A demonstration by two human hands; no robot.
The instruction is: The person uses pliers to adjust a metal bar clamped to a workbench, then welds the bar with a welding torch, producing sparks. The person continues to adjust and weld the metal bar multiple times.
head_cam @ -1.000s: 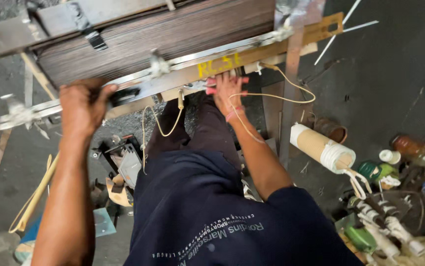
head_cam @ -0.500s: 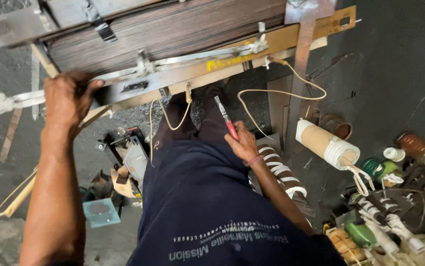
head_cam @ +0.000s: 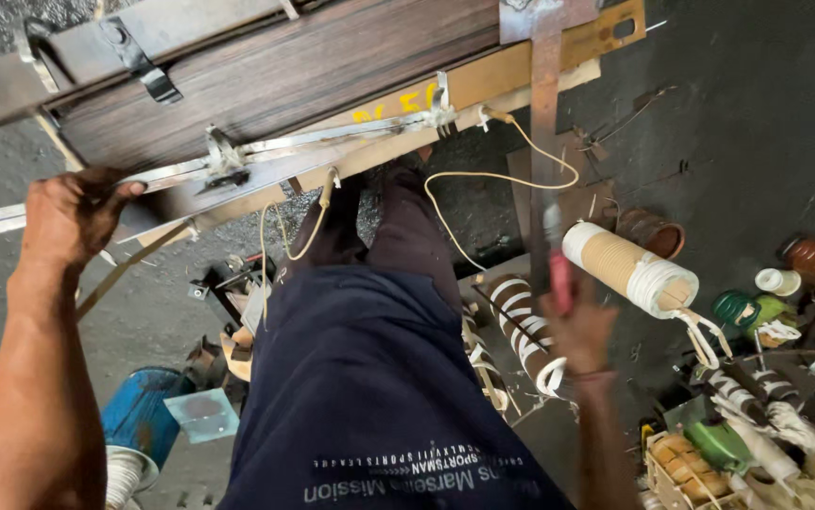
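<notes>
My left hand [head_cam: 72, 215] grips the metal rail [head_cam: 265, 161] along the lower edge of a dark wooden frame [head_cam: 284, 66] that slants across the top. My right hand [head_cam: 579, 326] is lowered to the right of my legs and holds a red-handled tool [head_cam: 557, 264] with its blade pointing up; it is blurred. A cream cord [head_cam: 511, 175] loops down from the frame's yellowish wooden bar [head_cam: 521, 66]. My dark blue trousers [head_cam: 369, 378] fill the middle.
A cardboard tube wound with white tape [head_cam: 629, 269] lies right of my hand. Striped coils [head_cam: 521, 326] and several spools and bottles [head_cam: 757, 416] crowd the lower right. A blue motor [head_cam: 143, 416] and metal parts [head_cam: 232, 288] sit on the dark floor at left.
My right hand has dropped from the frame's bar down and to the right, taking the red-handled tool with it. My left hand stays on the rail. The view has shifted slightly.
</notes>
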